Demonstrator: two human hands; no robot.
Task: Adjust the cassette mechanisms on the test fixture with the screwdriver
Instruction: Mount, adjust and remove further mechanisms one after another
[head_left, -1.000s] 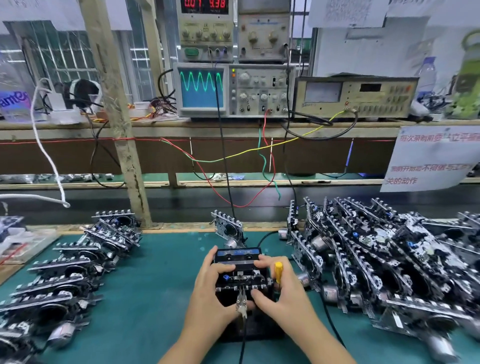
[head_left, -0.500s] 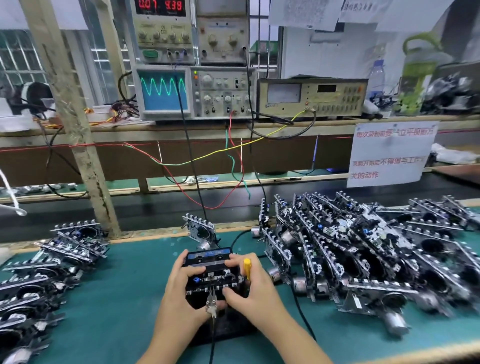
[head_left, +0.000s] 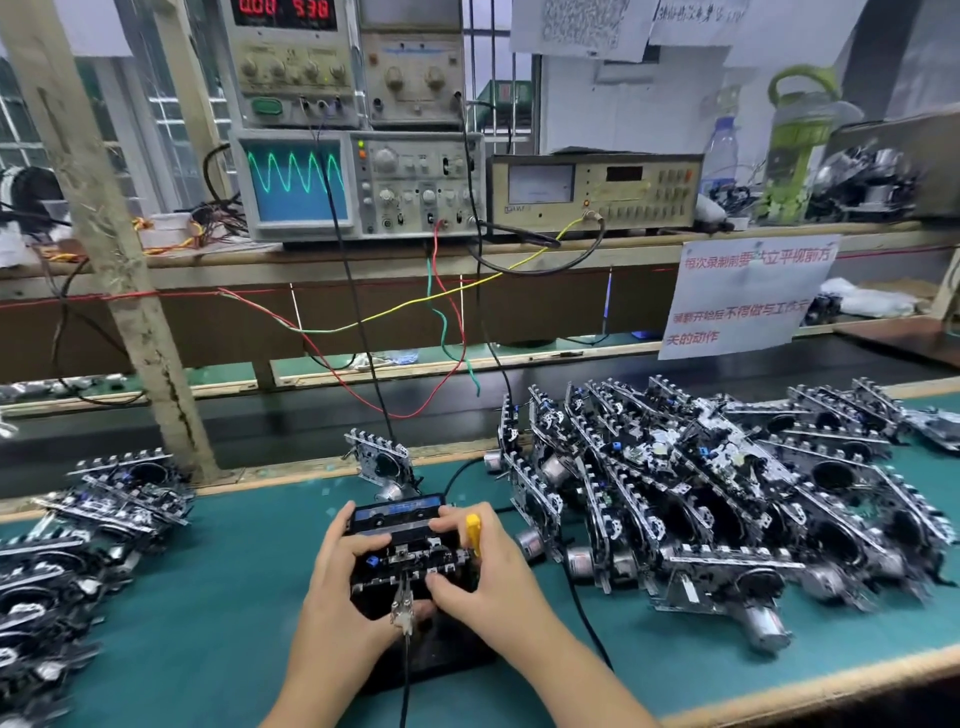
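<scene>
One view only: camera on my head, wide-angle, edges bowed. Looks forward and down across green mat (head_left: 197, 597). My left hand (head_left: 337, 587) and right hand (head_left: 488, 577) sit low centre, close under lens, forearms running out bottom edge. Test fixture (head_left: 410, 551) between them, near. Heaps of mechanisms (head_left: 701, 493) spread right, at mid range. Upper half faces instrument shelf: oscilloscope (head_left: 358, 184) farther off, roughly head-on, slightly left of centre. No second view, so no shared area.

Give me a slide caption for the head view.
Both hands hold a mechanism on the fixture; right grips a screwdriver.
</scene>
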